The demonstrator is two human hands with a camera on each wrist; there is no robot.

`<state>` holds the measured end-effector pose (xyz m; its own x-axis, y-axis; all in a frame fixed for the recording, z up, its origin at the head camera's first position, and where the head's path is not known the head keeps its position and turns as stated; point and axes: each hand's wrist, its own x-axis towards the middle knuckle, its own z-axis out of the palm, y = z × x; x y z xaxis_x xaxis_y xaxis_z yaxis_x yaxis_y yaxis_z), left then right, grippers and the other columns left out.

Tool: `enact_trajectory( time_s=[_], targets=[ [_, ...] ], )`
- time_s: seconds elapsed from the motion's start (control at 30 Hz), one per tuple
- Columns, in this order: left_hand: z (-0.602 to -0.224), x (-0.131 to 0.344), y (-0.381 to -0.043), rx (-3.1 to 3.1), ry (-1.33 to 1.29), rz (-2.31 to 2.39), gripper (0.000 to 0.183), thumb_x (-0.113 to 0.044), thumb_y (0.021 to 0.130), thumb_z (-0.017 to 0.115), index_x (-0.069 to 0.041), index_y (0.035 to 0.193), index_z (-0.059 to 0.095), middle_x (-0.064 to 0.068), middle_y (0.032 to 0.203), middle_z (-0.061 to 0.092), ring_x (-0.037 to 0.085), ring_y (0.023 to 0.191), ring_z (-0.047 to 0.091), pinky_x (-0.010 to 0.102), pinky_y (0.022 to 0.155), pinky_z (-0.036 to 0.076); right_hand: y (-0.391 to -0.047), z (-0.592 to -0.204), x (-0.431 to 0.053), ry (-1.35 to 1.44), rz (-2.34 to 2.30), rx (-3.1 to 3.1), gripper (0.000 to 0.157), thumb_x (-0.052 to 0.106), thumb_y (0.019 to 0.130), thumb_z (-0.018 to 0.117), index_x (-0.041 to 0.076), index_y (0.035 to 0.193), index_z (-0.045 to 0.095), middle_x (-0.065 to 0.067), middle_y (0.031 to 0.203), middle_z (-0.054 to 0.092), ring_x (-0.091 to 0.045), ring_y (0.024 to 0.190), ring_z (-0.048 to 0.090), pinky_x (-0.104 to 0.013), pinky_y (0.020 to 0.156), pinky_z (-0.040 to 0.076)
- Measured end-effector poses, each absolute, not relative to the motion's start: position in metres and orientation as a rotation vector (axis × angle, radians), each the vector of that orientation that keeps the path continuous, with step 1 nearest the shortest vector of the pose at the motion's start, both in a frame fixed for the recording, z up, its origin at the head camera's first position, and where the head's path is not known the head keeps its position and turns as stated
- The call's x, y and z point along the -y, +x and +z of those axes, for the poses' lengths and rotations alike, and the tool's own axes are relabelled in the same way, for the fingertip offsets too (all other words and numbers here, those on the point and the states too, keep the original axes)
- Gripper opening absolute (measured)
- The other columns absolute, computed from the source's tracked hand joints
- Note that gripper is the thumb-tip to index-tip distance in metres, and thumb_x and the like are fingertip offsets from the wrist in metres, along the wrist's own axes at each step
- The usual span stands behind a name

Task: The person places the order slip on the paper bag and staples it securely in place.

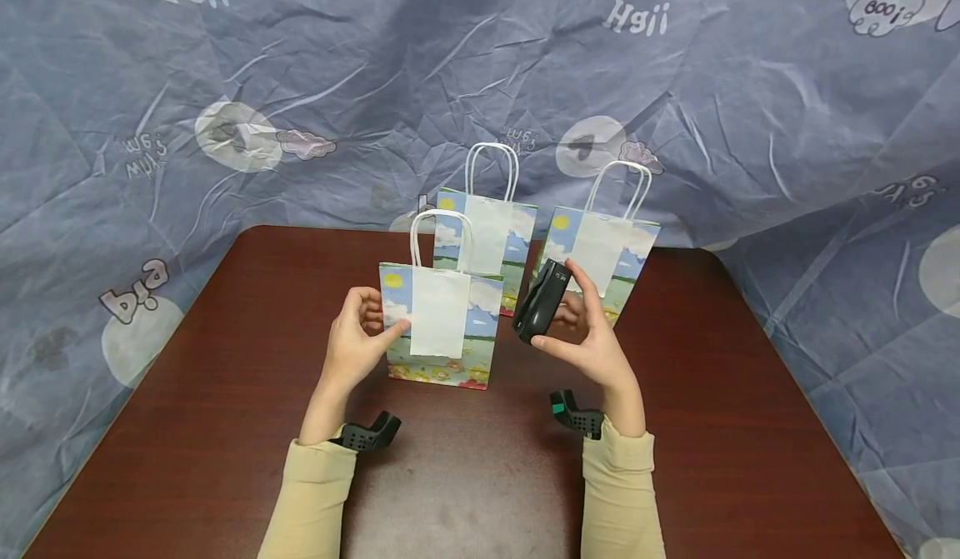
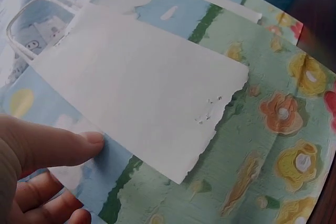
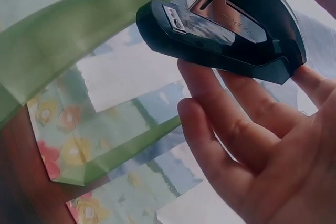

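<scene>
My left hand grips the left edge of the front paper bag, thumb on its face and the other fingers behind. The bag stands upright, printed with sky, a sun and flowers. A white paper sheet lies down the middle of its front, with small marks near its ragged lower edge. To the right of that bag, my right hand holds a black stapler in the air, thumb at one end and fingers at the other. In the right wrist view, the stapler's jaws stand apart, with the metal plate showing.
Two similar paper bags stand behind, the back middle bag partly hidden by the front one and the right bag behind the stapler. All have white rope handles. A dark red-brown table bears them, with a printed blue-grey cloth beyond.
</scene>
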<state>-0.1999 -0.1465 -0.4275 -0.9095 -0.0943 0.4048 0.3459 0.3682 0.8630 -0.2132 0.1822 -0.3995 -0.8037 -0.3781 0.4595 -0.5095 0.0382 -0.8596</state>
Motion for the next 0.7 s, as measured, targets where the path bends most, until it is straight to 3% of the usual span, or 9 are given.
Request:
enact_trajectory(
  time_s=[0.2, 0.53, 0.7],
  targets=[
    [-0.404, 0.141, -0.186, 2.257, -0.258, -1.527, 0.030, 0.006, 0.079, 0.071, 0.010, 0.103, 0.054, 0.025, 0.091, 0.060, 0.036, 0.084, 0.058, 0.049, 0.076, 0.048, -0.217, -0.405, -0.186, 0.962, 1.977, 2.162, 0.104, -0.012, 0.077, 0.068, 0.017, 0.152, 0.003, -0.013, 0.122, 0.055, -0.022, 0.096, 0.063, -0.035, 0.086, 0.048],
    [-0.401, 0.144, -0.186, 2.207, -0.226, -1.517, 0.028, 0.008, 0.081, 0.067, 0.013, 0.106, 0.055, 0.026, 0.092, 0.061, 0.036, 0.086, 0.060, 0.046, 0.074, 0.048, -0.222, -0.414, -0.193, 0.909, 2.078, 2.217, 0.102, -0.012, 0.077, 0.069, 0.020, 0.151, 0.008, -0.018, 0.130, 0.043, -0.024, 0.096, 0.064, -0.036, 0.086, 0.049],
    [-0.423, 0.155, -0.198, 2.166, -0.171, -1.499, 0.030, 0.002, 0.082, 0.069, 0.006, 0.109, 0.057, 0.020, 0.095, 0.063, 0.029, 0.084, 0.061, 0.029, 0.073, 0.048, -0.225, -0.420, -0.197, 0.846, 2.052, 2.357, 0.101, -0.011, 0.077, 0.070, 0.019, 0.151, 0.009, -0.024, 0.134, 0.039, -0.031, 0.100, 0.062, -0.035, 0.083, 0.051]
  ],
)
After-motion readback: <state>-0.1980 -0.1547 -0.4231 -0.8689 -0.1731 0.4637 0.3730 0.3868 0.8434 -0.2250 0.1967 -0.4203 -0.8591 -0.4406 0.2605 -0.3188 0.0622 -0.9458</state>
